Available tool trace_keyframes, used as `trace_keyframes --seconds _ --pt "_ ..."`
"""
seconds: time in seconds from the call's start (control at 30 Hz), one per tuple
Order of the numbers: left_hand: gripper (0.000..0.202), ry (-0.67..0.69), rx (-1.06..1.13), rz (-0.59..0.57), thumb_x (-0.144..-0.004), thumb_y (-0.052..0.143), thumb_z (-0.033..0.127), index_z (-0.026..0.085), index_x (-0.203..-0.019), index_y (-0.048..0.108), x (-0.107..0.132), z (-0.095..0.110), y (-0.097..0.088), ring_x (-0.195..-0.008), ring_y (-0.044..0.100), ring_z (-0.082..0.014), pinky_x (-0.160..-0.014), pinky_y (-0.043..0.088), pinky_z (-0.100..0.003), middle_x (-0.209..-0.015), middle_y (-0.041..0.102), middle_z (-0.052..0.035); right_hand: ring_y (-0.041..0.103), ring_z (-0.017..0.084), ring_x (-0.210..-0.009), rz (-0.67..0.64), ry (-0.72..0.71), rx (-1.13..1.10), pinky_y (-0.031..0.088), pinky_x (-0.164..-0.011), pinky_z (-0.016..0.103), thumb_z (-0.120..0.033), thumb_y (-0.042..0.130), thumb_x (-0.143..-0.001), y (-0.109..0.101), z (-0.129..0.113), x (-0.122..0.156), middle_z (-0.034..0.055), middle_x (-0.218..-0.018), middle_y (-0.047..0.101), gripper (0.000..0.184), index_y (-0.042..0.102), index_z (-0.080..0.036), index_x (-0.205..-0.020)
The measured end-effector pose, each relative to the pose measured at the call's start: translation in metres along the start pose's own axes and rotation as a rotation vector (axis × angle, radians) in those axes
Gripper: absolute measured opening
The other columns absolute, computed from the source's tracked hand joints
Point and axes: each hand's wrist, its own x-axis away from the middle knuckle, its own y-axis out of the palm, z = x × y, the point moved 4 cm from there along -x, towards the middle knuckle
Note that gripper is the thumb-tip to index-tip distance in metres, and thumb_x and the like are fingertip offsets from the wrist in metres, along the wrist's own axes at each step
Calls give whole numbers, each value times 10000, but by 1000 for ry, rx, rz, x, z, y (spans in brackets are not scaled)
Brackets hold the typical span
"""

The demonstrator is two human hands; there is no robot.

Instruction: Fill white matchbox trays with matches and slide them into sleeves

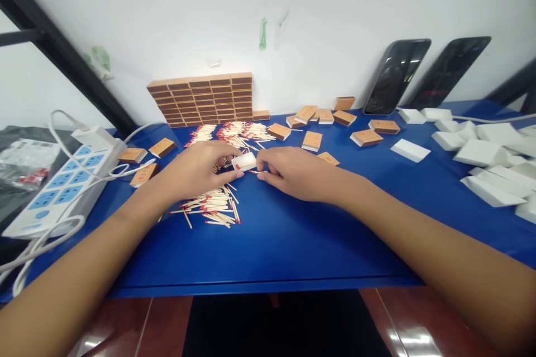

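My left hand (195, 172) pinches a small white matchbox tray (244, 162) between thumb and fingers, just above the blue table (293, 234). My right hand (293, 173) meets the tray from the right with its fingertips pinched together; what they hold is too small to make out. A loose pile of red-tipped matches (215, 209) lies under and in front of my left hand. More matches (234, 133) lie behind the hands.
A stacked wall of matchboxes (205, 99) stands at the back. Loose orange matchbox sleeves (312, 139) are scattered across the middle and left. White trays (481, 167) pile up at the right. A power strip (62, 184) with cables sits left. Two phones (396, 75) lean on the wall.
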Motion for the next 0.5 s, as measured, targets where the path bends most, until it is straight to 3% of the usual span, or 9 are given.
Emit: trace_keyframes --seconds 0.5 --pt "454 1 7 7 -990 666 524 203 -1299 754 0 -2 1 -965 732 -260 -818 514 -354 -1156 809 -89 547 177 -758 -5 1 -3 308 -680 301 -244 609 -1054 0 0 0 31 -877 682 71 637 -204 -1003"
